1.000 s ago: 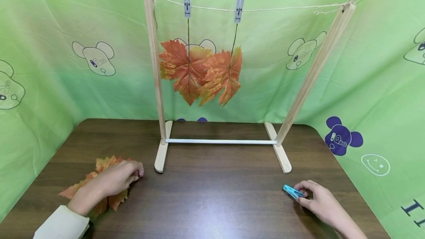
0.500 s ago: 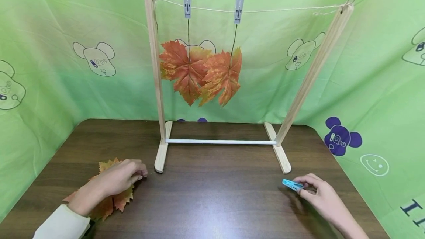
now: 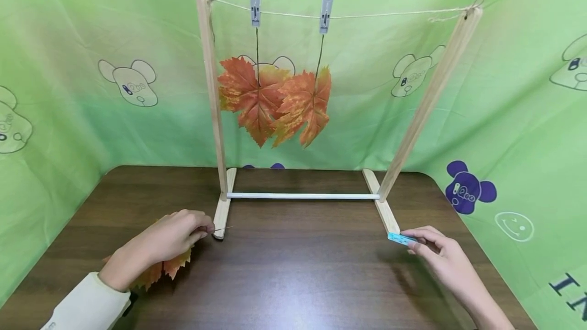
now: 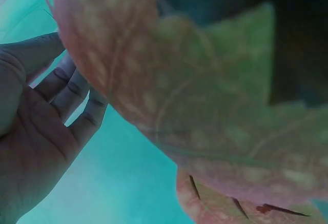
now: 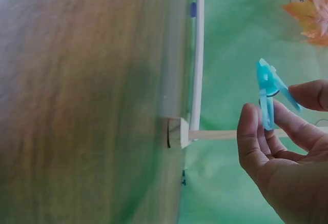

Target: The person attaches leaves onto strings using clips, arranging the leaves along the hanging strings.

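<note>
My left hand [image 3: 176, 236] pinches the thin stem [image 3: 224, 228] of an orange and yellow artificial maple leaf [image 3: 176, 265]. The leaf hangs beneath the hand and forearm, which hide much of it. Close up in the left wrist view, the leaf [image 4: 169, 80] fills the middle; more leaf surface shows below, and I cannot tell if it belongs to the same leaf. On the right, my right hand [image 3: 440, 253] holds a light-blue clothespin [image 3: 400, 239] between thumb and fingers. In the right wrist view, the clothespin [image 5: 267, 88] points upward, its handles between the thumb and fingers.
A wooden frame [image 3: 212, 95] stands at the back of the brown table [image 3: 293, 269], with a string [image 3: 367, 16] across its top. Two grey clothespins [image 3: 255, 3] hold two maple leaves [image 3: 257, 101] on the string's left half. A white bar [image 3: 302, 196] joins the feet.
My left hand has moved right and slightly up, carrying the leaf by its stem. My right hand has raised the blue clothespin toward the frame's right foot.
</note>
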